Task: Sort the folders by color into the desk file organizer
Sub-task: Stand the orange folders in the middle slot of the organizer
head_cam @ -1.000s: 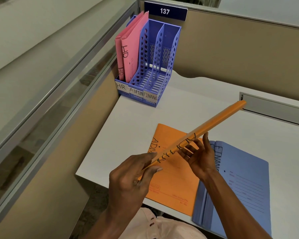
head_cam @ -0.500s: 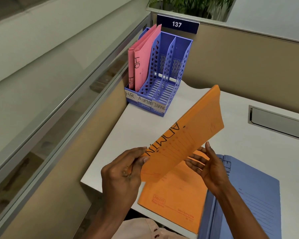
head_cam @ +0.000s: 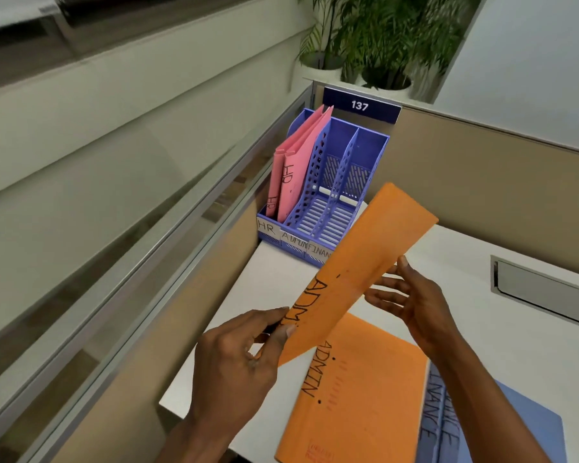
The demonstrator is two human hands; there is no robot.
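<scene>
From where I stand, the orange card folder lettered ADMIN [head_cam: 361, 265] has just come up off its flat, edge-on carry. A second ago it lay low and nearly level between the hands; now it is tipped up on a slant with its written face showing. Its far end has swung toward the blue plastic three-slot file organizer [head_cam: 375, 145] at the back of the white counter [head_cam: 482, 295].

The left hand [head_cam: 238, 359] pinches the folder's near corner, thumb on the front. The right hand [head_cam: 411, 302] is spread wide, fingers straight, steadying the folder from behind rather than gripping it.

Two pink folders marked HR [head_cam: 298, 175] already stand in the leftmost slot. The middle slot, labelled ADMIN, and the right one look empty. A second orange ADMIN folder [head_cam: 375, 402] lies flat on the counter below the hands, with a blue folder lettered FINANCE [head_cam: 442, 429] beside it.

I'd say the turn upright readies this folder for the middle slot. It is still held clear of the organizer, so the insert has not begun. The pink sort appears done, and orange is only starting.
</scene>
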